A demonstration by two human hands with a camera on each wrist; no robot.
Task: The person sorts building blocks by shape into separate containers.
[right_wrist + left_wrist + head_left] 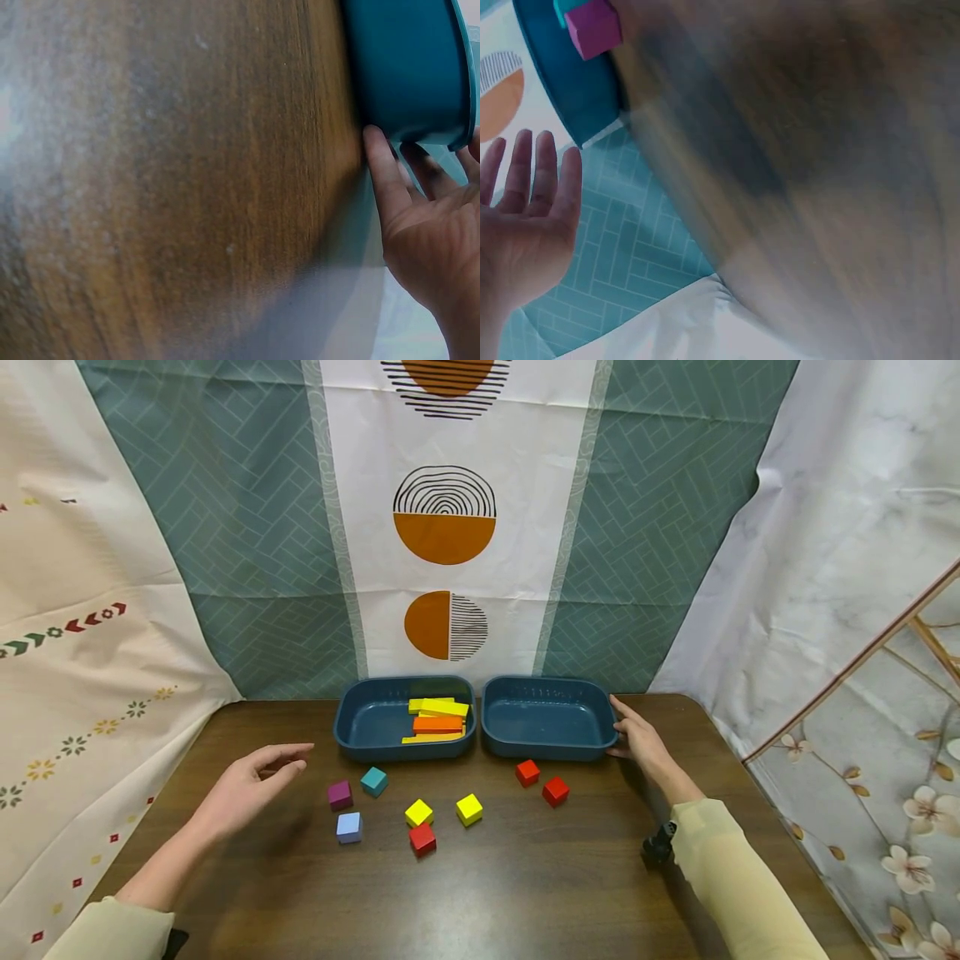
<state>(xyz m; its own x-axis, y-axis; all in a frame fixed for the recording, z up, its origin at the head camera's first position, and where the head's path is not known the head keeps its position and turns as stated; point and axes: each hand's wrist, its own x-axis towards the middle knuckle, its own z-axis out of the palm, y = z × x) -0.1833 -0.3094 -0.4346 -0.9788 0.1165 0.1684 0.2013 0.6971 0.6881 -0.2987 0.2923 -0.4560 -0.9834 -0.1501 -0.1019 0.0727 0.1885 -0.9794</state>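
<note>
The head view is brightly and evenly lit; a soft sheen is spread over the near part of the table, and a shadow is cast on it beside the right sleeve. In the left wrist view the table is blurred and crossed by a dark shadow, while the left hand, beyond its edge, is rendered more clearly. In the right wrist view it is washed with pale glare.

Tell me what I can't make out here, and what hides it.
Head view: how many yellow blocks lie in the left blue tray; the upper ones cover others.
Left wrist view: the full teal cube, cut off by the top edge.
Right wrist view: the rest of the right blue tray, cut off by the top edge.
</note>
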